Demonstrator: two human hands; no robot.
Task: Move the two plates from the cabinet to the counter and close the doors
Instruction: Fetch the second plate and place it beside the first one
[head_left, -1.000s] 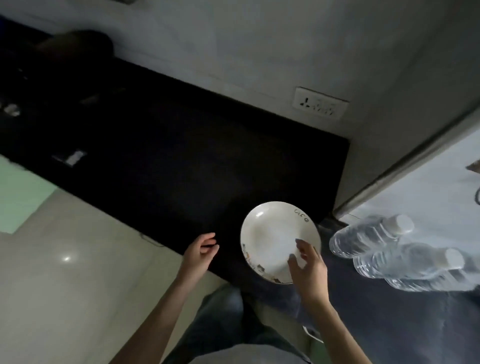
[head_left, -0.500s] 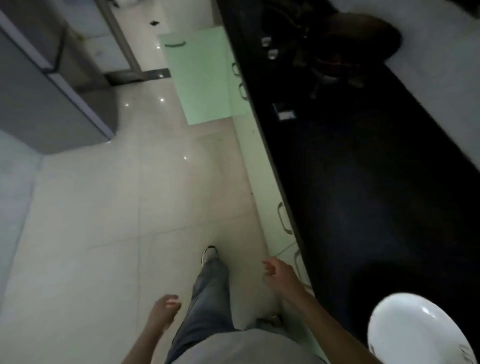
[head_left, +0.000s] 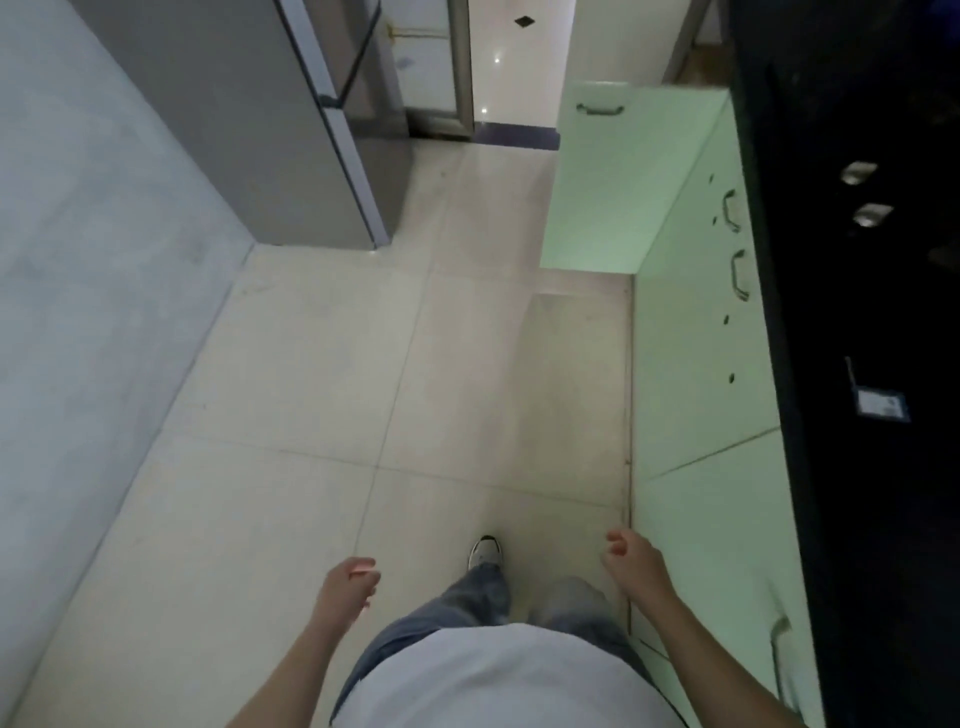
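Note:
No plate is in view. A pale green cabinet door (head_left: 618, 182) stands swung open into the aisle ahead on the right, below the black counter (head_left: 872, 364). My left hand (head_left: 349, 584) hangs low over the floor, fingers loosely curled, holding nothing. My right hand (head_left: 631, 564) is beside the green cabinet fronts (head_left: 696, 415), also loosely curled and empty. Both hands are well short of the open door.
A grey refrigerator (head_left: 270, 114) stands ahead on the left against a pale wall (head_left: 78, 312). Tiled floor (head_left: 415, 389) runs between it and the cabinets. Small metal items (head_left: 867, 197) and a blue-edged card (head_left: 880, 405) lie on the counter. My shoe (head_left: 485, 552) is stepping forward.
My right hand let go of the white plate on the counter; I turned left and the plate left the view. Both hands dropped to my sides, and the open cabinet door is closer.

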